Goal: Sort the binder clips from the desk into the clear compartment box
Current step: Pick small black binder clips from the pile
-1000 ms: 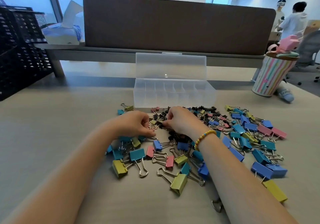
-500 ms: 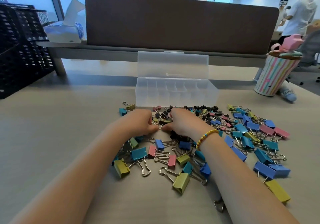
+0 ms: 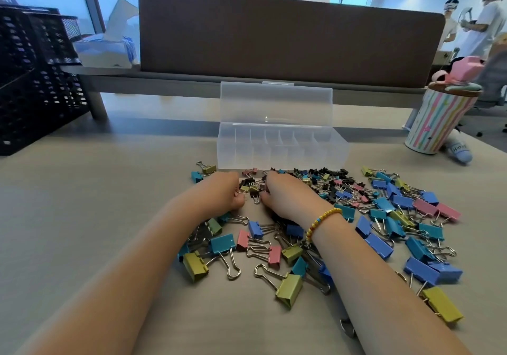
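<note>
Translucent plastic all the way: the clear compartment box (image 3: 279, 148) sits at 12 o'clock on the pale wood-grain desk (image 3: 96, 203), lid tipped up, and every divider slot I can see looks bare. So by my read the sorting has barely started.

The pile of coloured metal binder clips (image 3: 384, 212) spreads from 6 round to 3 o'clock, just in front of the box, big ones nearer, tiny black ones (image 3: 329, 175) at the back.

Both hands are down in the small clips. The left hand (image 3: 219, 192) has its fingers curled and seems to pinch a tiny clip — hard to be sure which. The right hand (image 3: 285, 195), yellow bead bracelet (image 3: 323, 221) on its wrist, is curled too, fingertips among the clips; whether it holds 1, can't tell.

Next move, I'd guess: lift 1 clip free of the tangle and drop it in a slot.
</note>
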A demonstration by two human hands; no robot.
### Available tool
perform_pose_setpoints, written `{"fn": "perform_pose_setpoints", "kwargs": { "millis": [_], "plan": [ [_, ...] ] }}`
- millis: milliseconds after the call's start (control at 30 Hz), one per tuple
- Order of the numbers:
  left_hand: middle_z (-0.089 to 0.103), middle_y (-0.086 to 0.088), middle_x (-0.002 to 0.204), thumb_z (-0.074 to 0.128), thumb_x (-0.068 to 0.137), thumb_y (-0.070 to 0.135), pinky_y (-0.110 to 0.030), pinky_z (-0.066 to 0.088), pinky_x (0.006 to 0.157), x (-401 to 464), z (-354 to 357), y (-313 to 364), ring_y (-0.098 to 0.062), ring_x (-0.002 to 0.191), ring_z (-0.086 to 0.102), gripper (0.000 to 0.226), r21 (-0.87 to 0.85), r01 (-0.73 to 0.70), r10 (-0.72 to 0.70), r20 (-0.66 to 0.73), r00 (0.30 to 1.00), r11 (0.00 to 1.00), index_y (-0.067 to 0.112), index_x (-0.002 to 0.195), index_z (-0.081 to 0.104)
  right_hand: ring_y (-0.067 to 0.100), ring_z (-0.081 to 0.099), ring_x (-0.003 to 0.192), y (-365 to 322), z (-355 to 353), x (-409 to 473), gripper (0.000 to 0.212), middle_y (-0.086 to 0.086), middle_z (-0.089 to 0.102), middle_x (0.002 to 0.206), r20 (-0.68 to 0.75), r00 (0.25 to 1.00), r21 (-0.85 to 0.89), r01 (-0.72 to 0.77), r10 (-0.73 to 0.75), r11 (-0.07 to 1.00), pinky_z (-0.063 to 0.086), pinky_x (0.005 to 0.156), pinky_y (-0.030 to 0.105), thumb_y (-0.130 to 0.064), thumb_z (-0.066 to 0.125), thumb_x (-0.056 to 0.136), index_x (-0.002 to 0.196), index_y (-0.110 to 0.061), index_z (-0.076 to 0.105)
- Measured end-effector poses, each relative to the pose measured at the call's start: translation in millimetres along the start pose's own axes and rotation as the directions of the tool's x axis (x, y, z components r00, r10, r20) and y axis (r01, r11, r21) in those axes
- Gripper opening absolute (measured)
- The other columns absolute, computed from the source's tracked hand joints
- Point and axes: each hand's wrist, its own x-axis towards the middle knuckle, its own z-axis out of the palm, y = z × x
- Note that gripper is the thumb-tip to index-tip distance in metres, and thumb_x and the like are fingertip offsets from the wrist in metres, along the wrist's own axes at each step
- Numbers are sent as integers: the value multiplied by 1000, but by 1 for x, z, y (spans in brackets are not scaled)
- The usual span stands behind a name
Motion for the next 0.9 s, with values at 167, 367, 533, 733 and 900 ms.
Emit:
{"fn": "perform_pose_setpoints", "kwargs": {
  "millis": [167,367,533,733,900],
  "plan": [
    [50,1,67,43,97,24,-16,33,44,2,-6,1,-7,52,40,21,-678,148,-157,49,986,720,13,81,51,23,47,79,-4,-3,0,20,9,58,93,-14,1000,-7,-23,23,1000,38,65,29,-9,41,95,109,-3,54],
    [50,1,58,33,94,16,-10,23,27,1,-8,-4,-1,32,30,18,-970,195,-70,207,976,-149,9,80,43,13,39,56,7,-7,2,26,1,42,64,-29,984,341,-154,174,927,29,48,22,-12,43,94,69,-11,43],
    [49,-3,67,34,94,31,-11,22,29,0,-6,-7,-3,34,31,30,-960,111,-140,151,979,-256,12,72,44,8,29,43,15,-17,0,12,2,44,61,242,952,941,-278,190,194,21,33,15,-13,36,96,85,-12,39],
    [40,4,45,30,99,42,-19,23,38,8,-7,-5,-9,38,31,47,-954,159,-324,71,943,254,17,60,40,5,36,44,11,-14,0,13,4,55,71,187,973,981,-192,136,21,23,32,11,-13,45,98,93,-5,54],
    [56,-5,85,32,101,21,-21,39,56,9,6,-13,-12,60,46,36,-252,55,-99,-167,981,966,21,134,45,6,46,61,0,-6,3,25,-3,55,79,-16,990,704,-91,143,704,36,50,16,-18,45,98,120,-15,54]
  ]
}}
